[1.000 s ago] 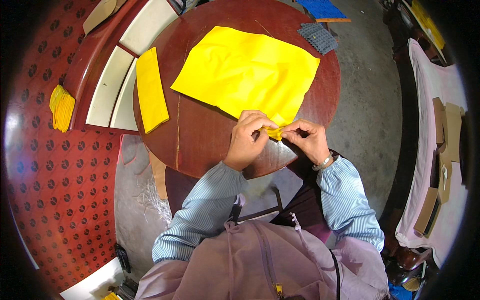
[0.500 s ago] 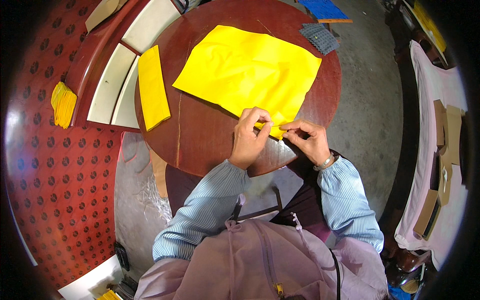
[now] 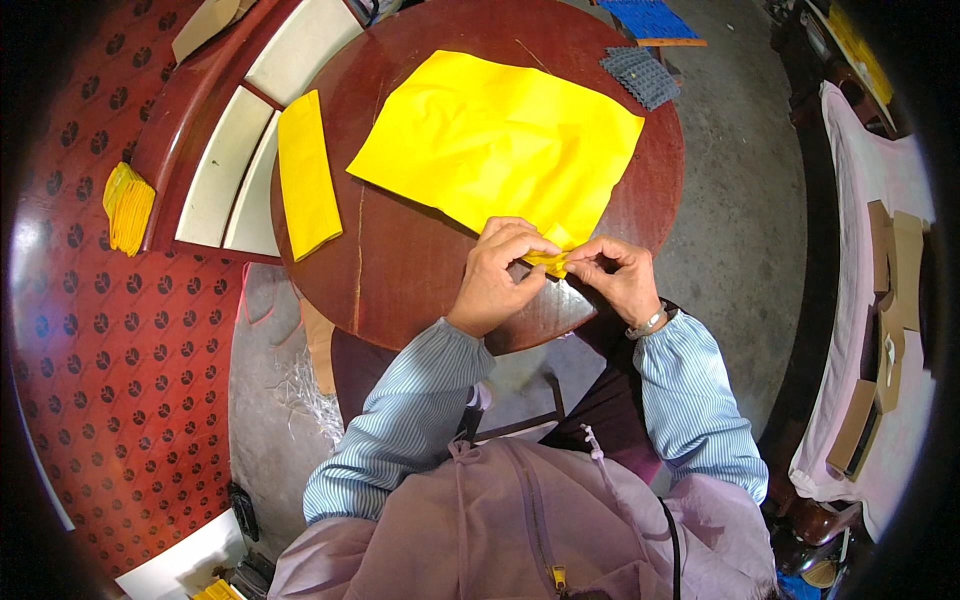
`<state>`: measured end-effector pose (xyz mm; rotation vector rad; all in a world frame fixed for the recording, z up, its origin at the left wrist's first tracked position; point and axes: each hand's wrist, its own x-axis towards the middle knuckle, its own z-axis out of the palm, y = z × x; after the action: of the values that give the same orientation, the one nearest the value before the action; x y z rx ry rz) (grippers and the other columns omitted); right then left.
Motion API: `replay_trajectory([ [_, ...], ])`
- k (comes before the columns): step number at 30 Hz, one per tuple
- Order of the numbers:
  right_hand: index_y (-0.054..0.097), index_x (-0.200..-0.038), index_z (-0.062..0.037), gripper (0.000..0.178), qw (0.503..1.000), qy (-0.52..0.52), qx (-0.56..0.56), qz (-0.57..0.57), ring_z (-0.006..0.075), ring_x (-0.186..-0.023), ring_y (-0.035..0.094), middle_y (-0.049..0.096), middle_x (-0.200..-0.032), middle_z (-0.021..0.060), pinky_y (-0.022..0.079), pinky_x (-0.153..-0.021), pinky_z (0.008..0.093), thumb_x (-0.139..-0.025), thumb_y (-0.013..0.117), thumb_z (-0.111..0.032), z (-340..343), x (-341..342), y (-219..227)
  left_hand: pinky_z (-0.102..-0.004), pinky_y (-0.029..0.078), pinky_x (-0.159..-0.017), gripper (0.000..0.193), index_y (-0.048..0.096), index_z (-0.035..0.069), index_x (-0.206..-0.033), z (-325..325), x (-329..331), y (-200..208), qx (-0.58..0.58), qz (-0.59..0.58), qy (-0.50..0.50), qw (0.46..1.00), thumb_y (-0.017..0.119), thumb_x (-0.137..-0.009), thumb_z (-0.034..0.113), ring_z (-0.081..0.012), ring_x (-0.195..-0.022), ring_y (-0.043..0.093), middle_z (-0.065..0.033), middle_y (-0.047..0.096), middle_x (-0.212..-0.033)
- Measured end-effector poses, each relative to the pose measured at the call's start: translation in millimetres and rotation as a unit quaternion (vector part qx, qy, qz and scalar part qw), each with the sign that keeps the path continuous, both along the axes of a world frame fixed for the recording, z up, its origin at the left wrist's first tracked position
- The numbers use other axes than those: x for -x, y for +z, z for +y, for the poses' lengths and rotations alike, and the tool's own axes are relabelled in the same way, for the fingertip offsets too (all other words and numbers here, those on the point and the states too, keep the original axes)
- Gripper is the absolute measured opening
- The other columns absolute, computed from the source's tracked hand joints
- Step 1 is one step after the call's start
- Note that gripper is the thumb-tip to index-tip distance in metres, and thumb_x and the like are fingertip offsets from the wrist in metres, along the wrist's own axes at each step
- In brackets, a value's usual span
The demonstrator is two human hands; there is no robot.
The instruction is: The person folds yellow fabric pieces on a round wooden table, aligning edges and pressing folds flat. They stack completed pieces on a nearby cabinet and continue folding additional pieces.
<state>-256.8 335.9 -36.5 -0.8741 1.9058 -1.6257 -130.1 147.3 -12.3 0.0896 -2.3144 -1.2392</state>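
Observation:
A large yellow sheet [image 3: 500,140], paper or thin cloth, lies spread on the round red-brown table [image 3: 420,290]. Its near corner is gathered into small folds at the table's front edge. My left hand [image 3: 498,275] pinches the folded corner from the left, thumb and fingers pressed together. From the right, my right hand [image 3: 618,280] pinches the same corner with thumb and forefinger. A small whitish bit shows just below the pinched folds; what it is I cannot tell.
A folded yellow strip [image 3: 309,175] rests at the table's left edge, and a grey textured stack [image 3: 640,77] at its far right. White-fronted drawers [image 3: 212,165] stand to the left. Flattened cardboard [image 3: 893,300] lies on a pink cloth at the right.
My left hand's fingers have moved right and down over the corner, closer to my right hand. The corner now looks more folded. The rest of the sheet lies as before.

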Motion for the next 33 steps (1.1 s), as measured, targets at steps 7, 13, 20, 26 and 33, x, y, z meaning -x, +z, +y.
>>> replay_trajectory([
  [7, 0.077, -0.105, -0.0016, 0.015, 1.000, 0.010, 0.001, 0.015, 0.0048, -0.075, 0.063, 0.075, -0.090, -0.0002, 0.053, -0.068, 0.0241, -0.093, 0.083, -0.008, 3.1, 1.3, 0.3, -0.0366, 0.055, -0.089, 0.014, 0.072, 0.005, -0.098, 8.1, 4.6, -4.7, -0.046, -0.011, 0.061, 0.997, 0.078, -0.086, 0.000, -0.0273, -0.103, 0.066, -0.0104, 0.071, -0.103],
  [13, 0.079, -0.101, -0.0012, 0.014, 0.995, 0.013, -0.028, 0.090, 0.0066, -0.077, 0.065, 0.076, -0.091, 0.0027, 0.054, -0.070, 0.0258, -0.091, 0.085, -0.009, 4.0, 1.1, 8.0, -0.0375, 0.055, -0.087, 0.012, 0.069, 0.005, -0.099, 11.2, 4.0, -8.5, -0.107, -0.024, 0.078, 0.991, 0.073, -0.089, 0.000, -0.0285, -0.103, 0.066, -0.0115, 0.070, -0.102],
  [20, 0.079, -0.101, -0.0001, 0.014, 0.999, -0.003, -0.034, 0.030, 0.0069, -0.078, 0.066, 0.076, -0.092, 0.0031, 0.055, -0.072, 0.0253, -0.090, 0.085, -0.008, 1.6, 0.8, 5.9, -0.0409, 0.053, -0.093, 0.014, 0.076, 0.005, -0.097, -0.3, 3.8, -8.4, -0.001, 0.011, 0.020, 1.000, 0.074, -0.084, 0.000, -0.0308, -0.104, 0.065, -0.0125, 0.071, -0.102],
  [26, 0.078, -0.100, -0.0009, 0.013, 1.000, -0.004, -0.015, 0.024, 0.0051, -0.076, 0.063, 0.074, -0.090, 0.0007, 0.053, -0.070, 0.0236, -0.091, 0.085, -0.007, 0.9, 0.7, 1.1, -0.0413, 0.053, -0.093, 0.013, 0.074, 0.004, -0.095, 2.1, 3.0, -2.8, 0.017, 0.014, 0.016, 1.000, 0.077, -0.083, 0.001, -0.0315, -0.105, 0.065, -0.0124, 0.071, -0.101],
  [33, 0.079, -0.101, -0.0018, 0.013, 0.999, 0.007, -0.017, 0.048, 0.0057, -0.074, 0.061, 0.072, -0.087, 0.0000, 0.051, -0.067, 0.0247, -0.091, 0.084, -0.007, 4.3, 0.5, 4.9, -0.0342, 0.055, -0.088, 0.011, 0.071, 0.004, -0.097, 12.2, 4.7, -4.9, -0.103, -0.025, 0.090, 0.990, 0.077, -0.088, -0.001, -0.0247, -0.103, 0.066, -0.0098, 0.069, -0.101],
])
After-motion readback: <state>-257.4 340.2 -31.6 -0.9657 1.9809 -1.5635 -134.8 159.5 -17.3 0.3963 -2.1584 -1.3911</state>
